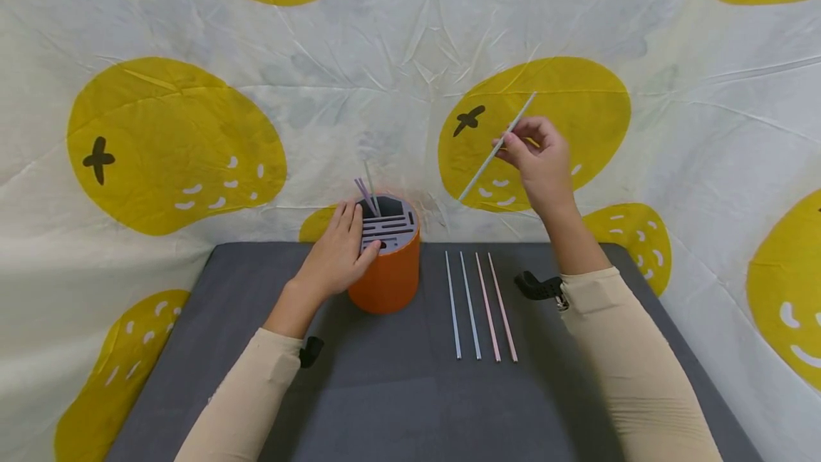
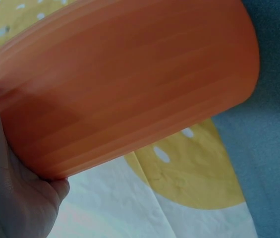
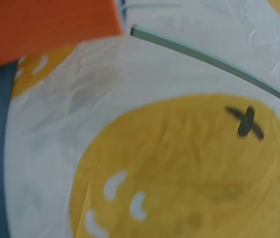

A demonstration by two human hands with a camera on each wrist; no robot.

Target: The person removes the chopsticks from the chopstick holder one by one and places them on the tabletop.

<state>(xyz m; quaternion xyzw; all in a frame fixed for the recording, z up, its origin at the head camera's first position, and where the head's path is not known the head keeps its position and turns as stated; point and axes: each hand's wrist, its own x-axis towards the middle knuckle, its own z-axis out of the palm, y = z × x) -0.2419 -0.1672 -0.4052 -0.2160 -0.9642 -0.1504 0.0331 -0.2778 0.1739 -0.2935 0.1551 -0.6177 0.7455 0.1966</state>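
In the head view, my right hand (image 1: 541,162) pinches a pale green chopstick (image 1: 481,175) between thumb and fingers, raised and slanting, its lower end toward the left. The right wrist view shows the square end of this green chopstick (image 3: 204,58) near the orange holder (image 3: 50,29). My left hand (image 1: 336,252) rests on the rim of the upright orange knife-and-utensil holder (image 1: 388,280), fingers extended along its left side, thumb on the near edge. Two purple chopsticks (image 1: 365,194) and a green one (image 1: 370,180) stand in its rear compartment.
On the dark grey table (image 1: 385,405), right of the holder, two light blue chopsticks (image 1: 452,309) and two pink chopsticks (image 1: 489,309) lie side by side. A white cloth with yellow fruit shapes (image 1: 176,148) hangs behind the table.
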